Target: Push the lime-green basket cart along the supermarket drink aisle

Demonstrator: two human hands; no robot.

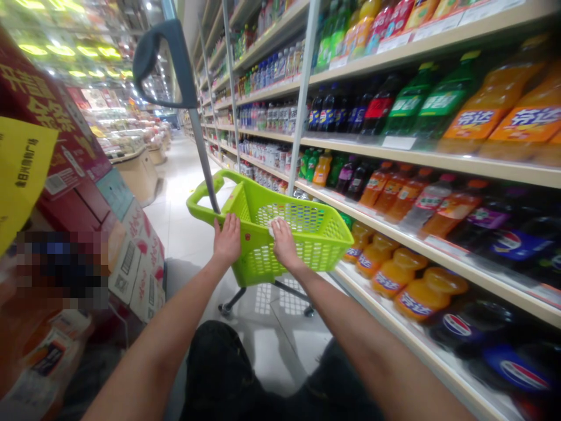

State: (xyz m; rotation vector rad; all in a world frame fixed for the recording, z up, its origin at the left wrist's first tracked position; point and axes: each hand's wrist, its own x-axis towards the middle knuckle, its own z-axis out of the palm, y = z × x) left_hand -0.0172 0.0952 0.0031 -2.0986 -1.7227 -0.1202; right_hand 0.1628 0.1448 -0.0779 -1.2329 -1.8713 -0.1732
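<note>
A bright green plastic shopping cart (258,237) stands in front of me, with a perforated basket and a tall grey post ending in a dark loop handle (189,70). My left hand (228,240) lies against the near side of the basket close to the post, its fingers stretched out toward the rim and the thumb apart. Farther right, my right hand (284,242) is closed around a small crumpled white wipe (272,225) at the basket's near rim. The fingertips of that hand are partly hidden by the wipe and the rim.
Shelves (394,149) of bottled drinks run along the right, with orange soda bottles (412,292) low beside the cart. Stacked cartons (135,263) and a red display (56,134) stand at left. A tiled aisle (175,169) leads away; my knees are below the cart.
</note>
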